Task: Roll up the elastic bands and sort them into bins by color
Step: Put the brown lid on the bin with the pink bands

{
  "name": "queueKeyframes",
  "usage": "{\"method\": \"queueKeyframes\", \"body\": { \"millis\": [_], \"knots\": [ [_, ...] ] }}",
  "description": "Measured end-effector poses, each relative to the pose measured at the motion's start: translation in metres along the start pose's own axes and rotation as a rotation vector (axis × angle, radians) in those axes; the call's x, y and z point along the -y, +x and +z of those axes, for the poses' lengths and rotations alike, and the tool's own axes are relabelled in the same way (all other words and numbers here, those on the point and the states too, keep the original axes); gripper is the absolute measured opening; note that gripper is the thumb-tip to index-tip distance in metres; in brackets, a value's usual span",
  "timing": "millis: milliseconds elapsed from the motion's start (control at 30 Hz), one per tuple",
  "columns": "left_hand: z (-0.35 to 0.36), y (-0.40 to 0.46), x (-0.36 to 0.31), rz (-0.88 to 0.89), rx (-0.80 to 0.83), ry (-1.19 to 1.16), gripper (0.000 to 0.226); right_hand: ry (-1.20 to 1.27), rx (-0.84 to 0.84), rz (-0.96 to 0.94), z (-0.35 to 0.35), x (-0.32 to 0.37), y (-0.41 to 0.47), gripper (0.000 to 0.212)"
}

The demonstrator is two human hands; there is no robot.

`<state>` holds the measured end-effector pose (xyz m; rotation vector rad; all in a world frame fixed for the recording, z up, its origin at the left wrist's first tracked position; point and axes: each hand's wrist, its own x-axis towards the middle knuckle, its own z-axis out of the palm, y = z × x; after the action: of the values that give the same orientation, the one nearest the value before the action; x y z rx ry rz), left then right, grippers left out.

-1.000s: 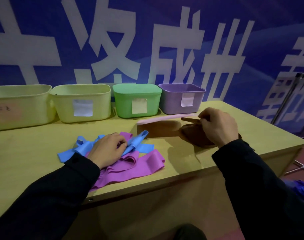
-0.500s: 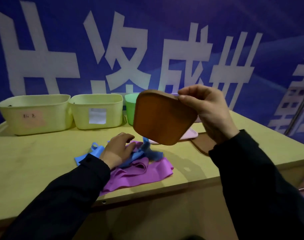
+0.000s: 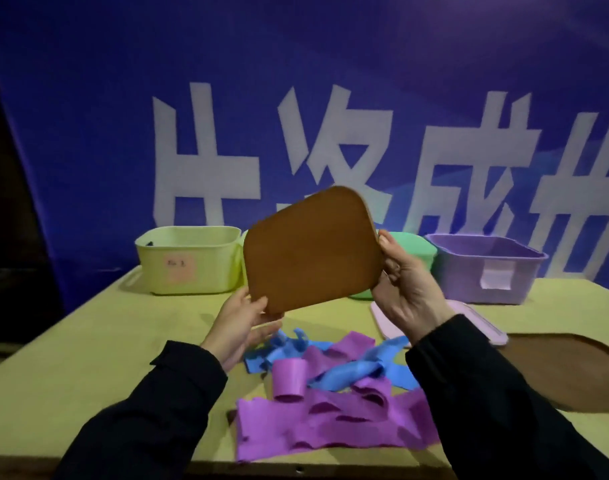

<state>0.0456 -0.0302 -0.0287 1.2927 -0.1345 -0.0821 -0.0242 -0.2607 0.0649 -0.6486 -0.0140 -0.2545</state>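
Behind brown lid (image 3: 311, 251), pinched by left hand (image 3: 242, 323) and right hand (image 3: 405, 289), green bin (image 3: 412, 245) mostly hidden.

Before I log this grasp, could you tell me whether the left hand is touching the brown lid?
Touching. The head view shows the left hand holding the brown lid at its lower left corner, thumb against its face, while the right hand grips its right edge.

A blue banner (image 3: 88, 133) with large white characters is hung behind the yellow-green bench (image 3: 88, 341). A brown board (image 3: 555, 372) is laid flat at the bench's right edge.
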Motion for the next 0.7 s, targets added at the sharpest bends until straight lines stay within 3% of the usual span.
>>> {"method": "queueKeyframes", "body": {
  "millis": [100,167,300,500,700],
  "knots": [
    [-0.038,0.008,-0.009,0.094,-0.118,-0.030,0.031,-0.345,-0.035,-0.114,0.011,-0.032,0.022,0.022],
    [-0.070,0.014,-0.024,0.139,-0.215,-0.019,0.033,-0.607,0.030,-0.212,0.023,-0.054,0.042,0.024],
    [-0.131,0.039,-0.061,0.184,-0.328,0.048,0.036,-1.062,0.167,-0.336,0.052,-0.098,0.090,0.047],
    [-0.189,0.107,-0.104,0.294,-0.527,0.222,0.038,-1.354,0.224,-0.308,0.103,-0.167,0.173,0.047],
    [-0.220,0.163,-0.113,0.277,-0.586,0.623,0.044,-1.785,0.172,-0.353,0.120,-0.214,0.233,0.052]
  ]
}}
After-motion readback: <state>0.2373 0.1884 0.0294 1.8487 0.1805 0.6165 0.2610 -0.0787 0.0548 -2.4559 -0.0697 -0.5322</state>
